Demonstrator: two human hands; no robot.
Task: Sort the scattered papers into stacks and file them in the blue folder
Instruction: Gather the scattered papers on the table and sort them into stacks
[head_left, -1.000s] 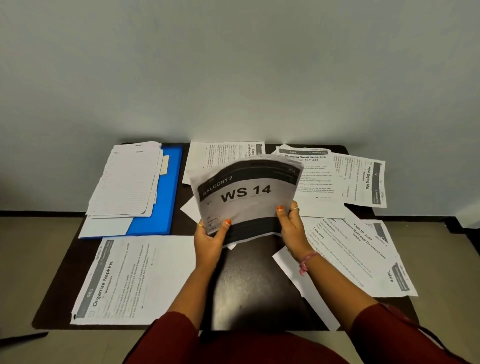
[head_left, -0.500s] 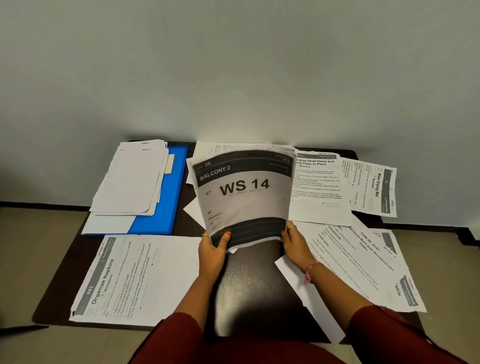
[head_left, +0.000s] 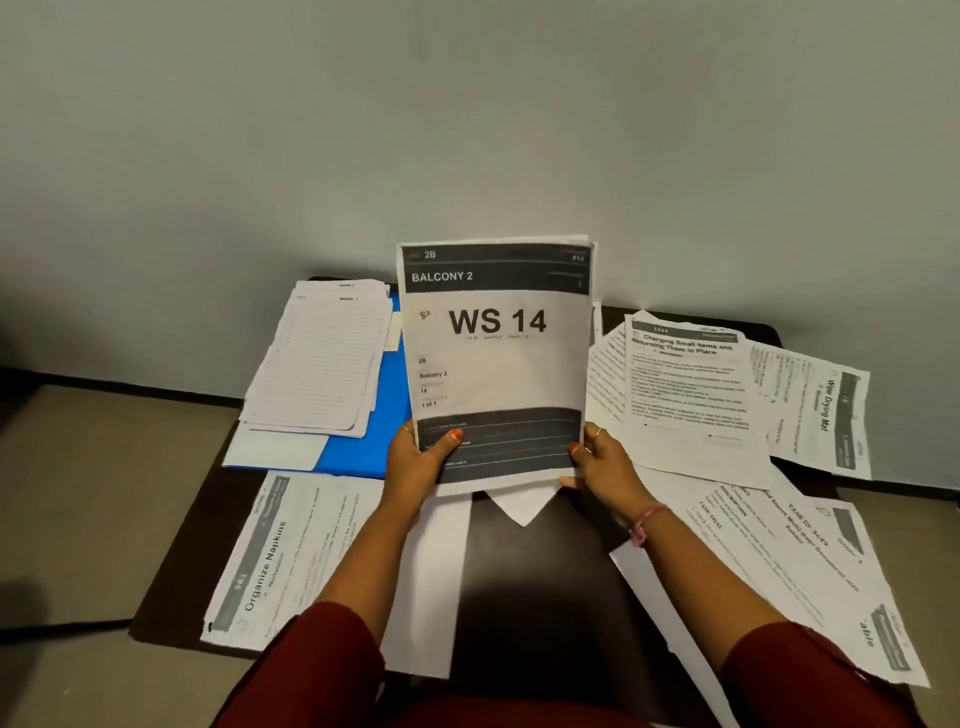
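Hands (head_left: 511, 460) gripping WS 14 sheet (head_left: 496, 358), upright

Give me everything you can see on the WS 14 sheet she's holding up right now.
The WS 14 sheet is white printed paper with a dark header band reading "2B" and "BALCONY 2", large "WS 14" lettering, small lines below it and a dark footer band. It stands upright, facing the camera, above the table. More sheet edges show behind it, so it fronts a small bundle. The left hand and right hand pinch its bottom corners, thumbs in front.
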